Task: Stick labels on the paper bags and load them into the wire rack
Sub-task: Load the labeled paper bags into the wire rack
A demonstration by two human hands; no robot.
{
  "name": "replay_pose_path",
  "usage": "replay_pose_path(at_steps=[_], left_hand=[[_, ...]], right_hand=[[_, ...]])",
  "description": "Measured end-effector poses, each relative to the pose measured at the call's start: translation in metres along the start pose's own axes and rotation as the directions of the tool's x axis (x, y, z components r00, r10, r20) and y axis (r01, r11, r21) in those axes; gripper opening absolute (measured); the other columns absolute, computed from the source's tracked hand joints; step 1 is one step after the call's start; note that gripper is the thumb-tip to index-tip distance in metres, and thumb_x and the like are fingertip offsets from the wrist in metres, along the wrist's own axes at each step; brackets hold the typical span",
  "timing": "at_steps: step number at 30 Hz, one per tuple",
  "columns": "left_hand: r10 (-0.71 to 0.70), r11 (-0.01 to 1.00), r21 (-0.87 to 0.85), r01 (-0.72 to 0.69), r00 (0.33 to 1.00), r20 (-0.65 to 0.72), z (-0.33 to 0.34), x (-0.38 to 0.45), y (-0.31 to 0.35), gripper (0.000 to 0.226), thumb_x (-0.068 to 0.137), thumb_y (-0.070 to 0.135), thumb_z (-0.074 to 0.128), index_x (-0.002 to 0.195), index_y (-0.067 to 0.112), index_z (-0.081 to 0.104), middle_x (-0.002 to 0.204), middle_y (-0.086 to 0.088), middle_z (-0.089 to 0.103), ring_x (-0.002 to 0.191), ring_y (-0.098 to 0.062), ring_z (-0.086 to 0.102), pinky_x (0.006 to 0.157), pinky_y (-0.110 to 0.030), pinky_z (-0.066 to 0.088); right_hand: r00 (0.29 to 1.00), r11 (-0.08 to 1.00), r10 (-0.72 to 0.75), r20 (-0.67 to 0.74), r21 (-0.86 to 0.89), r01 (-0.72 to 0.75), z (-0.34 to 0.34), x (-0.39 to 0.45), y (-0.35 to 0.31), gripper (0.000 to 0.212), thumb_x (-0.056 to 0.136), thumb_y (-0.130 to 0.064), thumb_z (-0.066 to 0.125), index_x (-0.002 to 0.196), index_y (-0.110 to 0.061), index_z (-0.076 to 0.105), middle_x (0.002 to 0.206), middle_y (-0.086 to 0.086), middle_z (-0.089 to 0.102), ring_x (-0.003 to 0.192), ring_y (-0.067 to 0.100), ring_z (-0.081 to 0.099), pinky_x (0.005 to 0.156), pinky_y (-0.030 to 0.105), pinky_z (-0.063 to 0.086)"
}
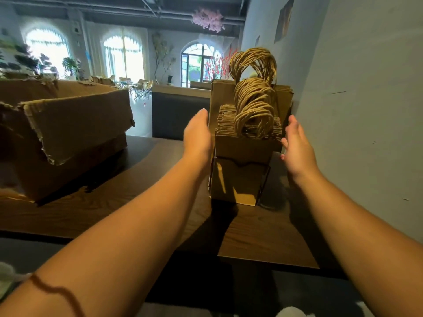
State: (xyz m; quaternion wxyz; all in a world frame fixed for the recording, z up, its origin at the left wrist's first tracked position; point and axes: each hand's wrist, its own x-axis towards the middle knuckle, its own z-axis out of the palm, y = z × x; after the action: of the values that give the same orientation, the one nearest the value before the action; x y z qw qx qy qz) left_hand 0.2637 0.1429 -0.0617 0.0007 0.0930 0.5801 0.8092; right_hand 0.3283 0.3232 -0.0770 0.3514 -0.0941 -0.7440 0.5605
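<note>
Dark wood-grain table (119,209) butts against a plain pale wall (366,110) on the right, with a torn cardboard box (68,133) at its left edge. Far end of the room: three arched windows (123,56) blown out with daylight, potted plants (68,65), folding chairs (142,86). Exposed ceiling pipes (137,12), a pink hanging flower cluster (208,19), red-blossom branches (219,62) by the dark-framed window.

Open hands (198,133) flanking racked bags (245,147)
</note>
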Motion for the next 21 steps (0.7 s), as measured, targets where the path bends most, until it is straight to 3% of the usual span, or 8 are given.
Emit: replay_pose_path(at_steps=[1,3,6,8,13,15,17,21], left_hand=[[0.030,0.999,0.026,-0.030,0.999,-0.027,-0.001,0.004,0.004,0.027,0.105,0.034,0.042,0.082,0.027,0.053,0.084,0.010,0.054,0.087,-0.011,0.052,0.075,-0.033,0.040],[0.076,0.994,0.078,-0.073,0.997,-0.032,-0.002,0.016,0.004,0.020,0.104,0.033,0.045,0.102,0.022,0.062,0.103,0.005,0.063,0.101,-0.014,0.059,0.080,-0.031,0.047],[0.117,0.986,0.128,-0.110,0.992,-0.050,-0.003,0.042,0.001,0.032,0.104,0.031,0.048,0.132,0.021,0.057,0.126,-0.003,0.061,0.113,-0.024,0.062,0.087,-0.033,0.055],[0.172,0.971,0.176,-0.160,0.984,-0.050,-0.003,0.062,0.000,0.033,0.104,0.028,0.048,0.135,0.021,0.055,0.129,-0.005,0.060,0.115,-0.026,0.062,0.096,-0.040,0.055],[0.317,0.925,0.240,-0.293,0.946,-0.070,0.015,0.127,0.016,0.037,0.095,0.039,0.049,0.128,0.025,0.060,0.127,-0.003,0.064,0.118,-0.023,0.059,0.104,-0.048,0.048],[0.350,0.915,0.233,-0.331,0.935,-0.048,0.029,0.153,0.028,0.038,0.084,0.046,0.049,0.113,0.029,0.067,0.118,-0.002,0.069,0.114,-0.023,0.062,0.101,-0.047,0.049],[0.342,0.917,0.218,-0.335,0.940,0.009,0.043,0.177,0.041,0.027,0.081,0.046,0.052,0.093,0.032,0.071,0.106,-0.001,0.072,0.105,-0.023,0.066,0.092,-0.045,0.050],[0.295,0.917,0.266,-0.296,0.954,0.045,0.054,0.203,0.050,0.022,0.093,0.034,0.059,0.105,0.025,0.075,0.104,0.001,0.074,0.103,-0.018,0.069,0.094,-0.045,0.055]], right_hand=[[1.000,1.000,-0.004,-0.026,-0.002,0.004,-0.004,0.004,0.001,0.052,0.104,-0.051,0.026,0.155,-0.035,0.025,0.159,-0.007,0.030,0.144,0.019,0.032,0.117,0.047,0.029],[0.998,1.000,-0.024,-0.063,-0.018,0.023,-0.007,0.016,0.003,0.050,0.105,-0.047,0.031,0.153,-0.033,0.030,0.156,-0.006,0.035,0.140,0.019,0.038,0.114,0.049,0.036],[0.985,0.994,-0.106,-0.136,-0.045,0.101,-0.008,0.037,0.007,0.044,0.104,-0.040,0.039,0.147,-0.030,0.039,0.146,-0.006,0.046,0.130,0.015,0.048,0.105,0.036,0.045],[0.959,0.979,-0.199,-0.202,-0.090,0.184,-0.007,0.056,0.010,0.041,0.103,-0.035,0.044,0.143,-0.026,0.043,0.138,-0.005,0.048,0.123,0.012,0.049,0.093,0.019,0.043],[0.882,0.929,-0.370,-0.293,-0.143,0.342,0.002,0.127,0.006,0.038,0.100,-0.034,0.045,0.136,-0.020,0.050,0.124,-0.007,0.053,0.108,-0.003,0.051,0.082,0.001,0.036],[0.879,0.917,-0.399,-0.261,-0.134,0.376,0.006,0.151,0.003,0.036,0.099,-0.033,0.043,0.126,-0.016,0.059,0.110,-0.011,0.058,0.094,-0.014,0.053,0.079,0.004,0.039],[0.899,0.921,-0.387,-0.205,-0.135,0.366,0.008,0.170,0.003,0.035,0.096,-0.038,0.044,0.117,-0.020,0.066,0.110,-0.008,0.063,0.101,-0.007,0.056,0.087,0.014,0.044],[0.964,0.969,-0.232,-0.126,-0.117,0.218,0.006,0.196,0.001,0.025,0.086,-0.042,0.052,0.107,-0.037,0.066,0.129,-0.002,0.063,0.123,0.012,0.055,0.107,0.028,0.041]])
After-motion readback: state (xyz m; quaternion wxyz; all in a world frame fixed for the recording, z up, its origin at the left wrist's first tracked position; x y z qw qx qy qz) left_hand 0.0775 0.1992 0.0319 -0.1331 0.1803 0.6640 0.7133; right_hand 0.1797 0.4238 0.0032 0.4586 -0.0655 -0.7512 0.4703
